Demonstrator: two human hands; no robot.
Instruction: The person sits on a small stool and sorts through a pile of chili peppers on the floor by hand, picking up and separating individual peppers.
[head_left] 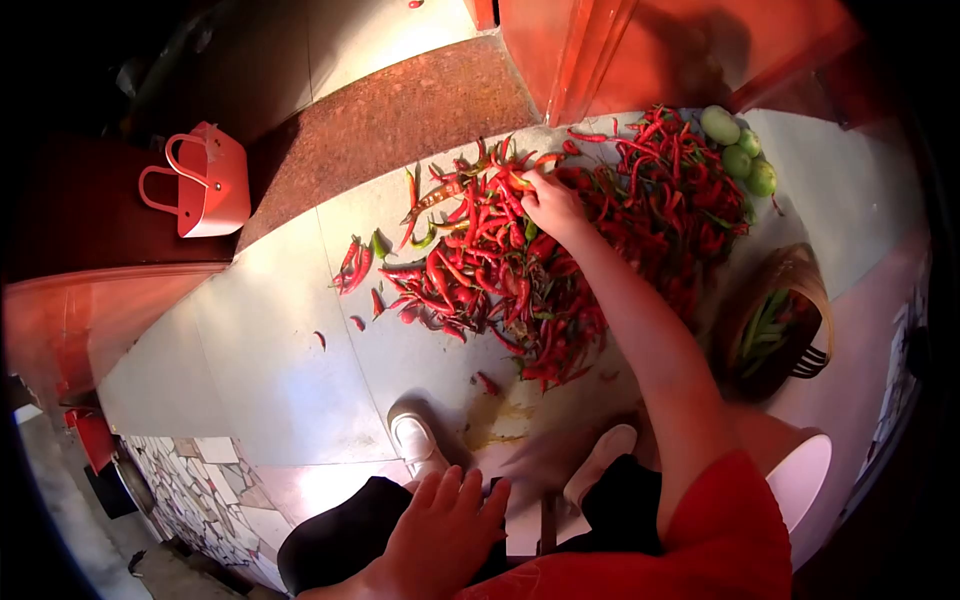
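A wide heap of red chili peppers (pixel 480 240) lies on the pale tiled floor in front of me. My right hand (pixel 552 205) reaches to the far side of the heap, its fingers closed on a chili pepper (pixel 518 180) that shows orange-green at the fingertips. Part of that pepper is hidden by the hand. Over my left leg rests my left hand (pixel 445 530), fingers stretched out and holding nothing. A few green peppers (pixel 379 243) and loose red ones lie at the heap's left edge.
Several round green vegetables (pixel 738 155) sit at the heap's far right. Nearer stands a woven basket (pixel 806 275) with green pods inside. A pale bucket (pixel 805 478) is beside my right arm. A pink handbag (pixel 215 185) stands at left, by the brown doorway threshold (pixel 390 120).
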